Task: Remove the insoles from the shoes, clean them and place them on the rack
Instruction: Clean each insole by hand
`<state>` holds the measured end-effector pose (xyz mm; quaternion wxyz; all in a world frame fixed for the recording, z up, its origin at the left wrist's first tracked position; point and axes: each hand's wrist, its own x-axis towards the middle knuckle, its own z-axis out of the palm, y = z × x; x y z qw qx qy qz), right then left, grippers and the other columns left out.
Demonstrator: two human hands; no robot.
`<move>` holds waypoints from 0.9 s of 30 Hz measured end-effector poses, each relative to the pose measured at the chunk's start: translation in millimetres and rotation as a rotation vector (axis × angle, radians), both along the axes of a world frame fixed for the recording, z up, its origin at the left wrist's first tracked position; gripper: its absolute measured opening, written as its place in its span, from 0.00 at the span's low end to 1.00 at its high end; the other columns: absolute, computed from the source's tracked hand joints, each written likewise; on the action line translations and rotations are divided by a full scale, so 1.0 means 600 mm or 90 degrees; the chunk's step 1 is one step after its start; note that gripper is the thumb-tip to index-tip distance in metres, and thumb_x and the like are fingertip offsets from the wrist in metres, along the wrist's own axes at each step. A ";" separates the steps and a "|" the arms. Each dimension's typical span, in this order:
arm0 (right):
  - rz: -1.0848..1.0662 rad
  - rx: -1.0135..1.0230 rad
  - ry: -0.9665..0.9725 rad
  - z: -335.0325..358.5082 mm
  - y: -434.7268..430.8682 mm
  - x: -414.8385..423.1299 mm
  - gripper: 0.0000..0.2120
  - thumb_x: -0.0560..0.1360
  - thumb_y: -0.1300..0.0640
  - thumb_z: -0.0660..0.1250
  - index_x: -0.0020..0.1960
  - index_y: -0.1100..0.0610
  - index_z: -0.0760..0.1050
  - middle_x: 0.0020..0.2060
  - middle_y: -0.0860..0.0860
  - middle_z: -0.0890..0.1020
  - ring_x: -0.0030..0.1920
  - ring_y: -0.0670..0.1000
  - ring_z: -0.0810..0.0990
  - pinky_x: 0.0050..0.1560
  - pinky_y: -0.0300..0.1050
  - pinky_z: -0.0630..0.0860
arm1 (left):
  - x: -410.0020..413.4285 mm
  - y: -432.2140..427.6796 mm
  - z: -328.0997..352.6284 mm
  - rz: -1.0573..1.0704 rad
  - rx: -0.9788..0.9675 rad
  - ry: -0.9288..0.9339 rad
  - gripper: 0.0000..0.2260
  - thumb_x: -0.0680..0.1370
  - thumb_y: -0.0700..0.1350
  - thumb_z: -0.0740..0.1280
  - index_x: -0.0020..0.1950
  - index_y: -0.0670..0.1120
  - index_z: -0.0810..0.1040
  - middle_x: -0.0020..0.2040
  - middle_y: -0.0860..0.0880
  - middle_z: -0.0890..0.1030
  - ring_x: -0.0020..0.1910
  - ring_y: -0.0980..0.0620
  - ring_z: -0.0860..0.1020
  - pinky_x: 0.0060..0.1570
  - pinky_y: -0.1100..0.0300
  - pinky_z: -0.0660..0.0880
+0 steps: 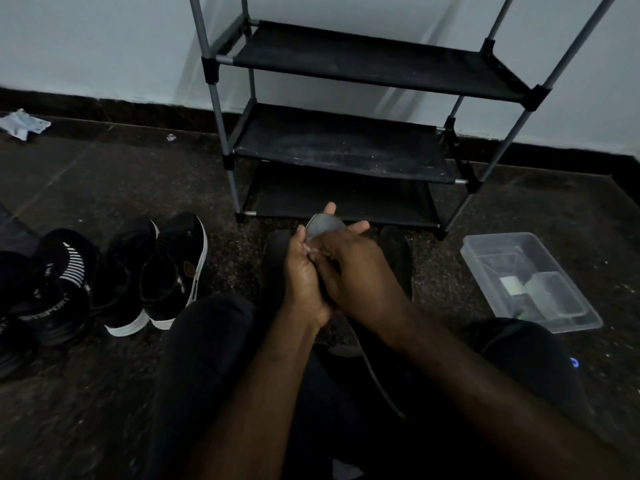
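Insole (325, 226), grey: standing up between both hands, just in front of rack (341, 147) bottom shelf, toe end showing above fingers.
Left hand (304, 280): gripping insole edge, fingers curled.
Right hand (355, 271): clasping insole from other side.
Black sneakers (156, 271): standing left of rack.
Clear tub (530, 282): sitting right of rack.
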<state>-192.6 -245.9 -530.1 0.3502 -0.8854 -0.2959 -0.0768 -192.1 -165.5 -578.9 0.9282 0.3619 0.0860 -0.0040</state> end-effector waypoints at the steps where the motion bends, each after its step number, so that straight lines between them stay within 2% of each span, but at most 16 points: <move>1: 0.009 0.002 0.005 0.002 -0.002 -0.005 0.09 0.78 0.61 0.63 0.51 0.59 0.82 0.47 0.51 0.84 0.47 0.48 0.82 0.50 0.49 0.78 | 0.000 0.000 0.001 -0.004 0.002 -0.005 0.25 0.82 0.59 0.45 0.75 0.51 0.66 0.62 0.37 0.79 0.61 0.43 0.78 0.64 0.47 0.71; 4: -0.035 0.015 -0.028 0.009 -0.014 0.018 0.07 0.78 0.59 0.64 0.50 0.56 0.81 0.43 0.46 0.81 0.42 0.42 0.78 0.45 0.43 0.76 | 0.000 -0.015 0.003 -0.001 0.015 0.008 0.24 0.83 0.57 0.46 0.74 0.49 0.67 0.66 0.38 0.77 0.65 0.43 0.76 0.66 0.51 0.70; 6: -0.097 0.022 -0.047 0.012 -0.017 0.043 0.06 0.78 0.57 0.65 0.50 0.55 0.80 0.43 0.49 0.82 0.42 0.46 0.79 0.45 0.48 0.77 | -0.001 -0.025 0.007 0.008 0.030 0.029 0.24 0.83 0.56 0.49 0.72 0.45 0.70 0.64 0.40 0.78 0.63 0.46 0.77 0.62 0.55 0.72; 8: -0.121 0.027 -0.033 0.011 -0.014 0.049 0.06 0.78 0.57 0.65 0.49 0.56 0.80 0.43 0.51 0.82 0.42 0.49 0.80 0.45 0.52 0.78 | -0.003 -0.023 0.007 0.005 0.034 0.037 0.24 0.83 0.56 0.50 0.70 0.43 0.72 0.62 0.40 0.79 0.61 0.46 0.77 0.63 0.54 0.71; 10: -0.080 0.009 -0.015 0.008 -0.008 0.032 0.06 0.78 0.59 0.64 0.48 0.57 0.81 0.42 0.51 0.83 0.42 0.48 0.80 0.46 0.49 0.77 | -0.003 -0.017 0.004 0.014 0.036 0.028 0.24 0.83 0.57 0.49 0.71 0.46 0.71 0.66 0.39 0.76 0.66 0.45 0.75 0.69 0.51 0.68; 12: -0.017 0.009 -0.003 0.009 -0.006 0.011 0.07 0.78 0.61 0.63 0.47 0.59 0.80 0.43 0.51 0.83 0.43 0.46 0.80 0.46 0.45 0.76 | 0.000 -0.011 0.000 0.010 0.036 0.020 0.24 0.82 0.58 0.46 0.70 0.51 0.71 0.66 0.38 0.76 0.67 0.44 0.74 0.70 0.49 0.67; 15: -0.039 0.012 -0.032 0.012 -0.011 0.022 0.06 0.77 0.60 0.65 0.48 0.57 0.81 0.41 0.50 0.83 0.41 0.45 0.80 0.43 0.42 0.76 | 0.006 -0.016 0.000 0.026 0.017 0.022 0.23 0.83 0.56 0.47 0.71 0.49 0.71 0.67 0.39 0.76 0.68 0.44 0.74 0.71 0.49 0.66; 16: -0.065 0.019 -0.038 0.010 -0.013 0.032 0.06 0.77 0.59 0.65 0.49 0.56 0.81 0.41 0.50 0.83 0.41 0.46 0.80 0.43 0.44 0.77 | 0.007 -0.019 0.001 0.034 0.022 0.027 0.23 0.83 0.55 0.48 0.70 0.47 0.72 0.66 0.41 0.77 0.67 0.45 0.75 0.70 0.50 0.67; 18: -0.110 0.042 -0.038 0.006 -0.013 0.046 0.06 0.77 0.57 0.65 0.48 0.57 0.80 0.41 0.50 0.82 0.41 0.48 0.80 0.43 0.50 0.78 | 0.005 -0.022 0.007 0.030 0.039 0.048 0.23 0.83 0.56 0.49 0.65 0.44 0.76 0.59 0.43 0.81 0.60 0.47 0.79 0.62 0.54 0.73; 20: -0.124 0.043 -0.036 0.003 -0.008 0.045 0.06 0.77 0.57 0.65 0.47 0.57 0.80 0.41 0.51 0.82 0.41 0.48 0.80 0.43 0.50 0.78 | 0.003 -0.022 0.006 0.013 0.043 0.060 0.23 0.83 0.56 0.50 0.63 0.44 0.77 0.55 0.44 0.83 0.57 0.48 0.80 0.58 0.56 0.75; 24: -0.048 0.005 -0.012 0.003 -0.004 0.023 0.06 0.77 0.60 0.64 0.47 0.57 0.80 0.40 0.50 0.83 0.39 0.43 0.78 0.41 0.38 0.74 | 0.003 -0.013 0.001 0.016 0.043 0.043 0.24 0.83 0.56 0.46 0.73 0.49 0.69 0.66 0.41 0.77 0.66 0.47 0.75 0.68 0.53 0.69; 26: -0.054 0.007 -0.025 0.009 -0.009 0.035 0.06 0.77 0.59 0.65 0.48 0.56 0.81 0.41 0.49 0.83 0.40 0.44 0.80 0.42 0.41 0.76 | 0.003 -0.016 0.006 0.029 0.019 0.043 0.24 0.83 0.56 0.48 0.73 0.45 0.69 0.66 0.41 0.77 0.65 0.46 0.76 0.67 0.52 0.70; 27: -0.081 0.014 -0.029 0.012 -0.011 0.046 0.05 0.77 0.59 0.65 0.48 0.56 0.81 0.42 0.49 0.83 0.41 0.46 0.81 0.43 0.45 0.78 | 0.004 -0.018 0.008 0.031 0.010 0.049 0.25 0.83 0.56 0.49 0.71 0.43 0.71 0.63 0.42 0.79 0.61 0.47 0.78 0.64 0.54 0.72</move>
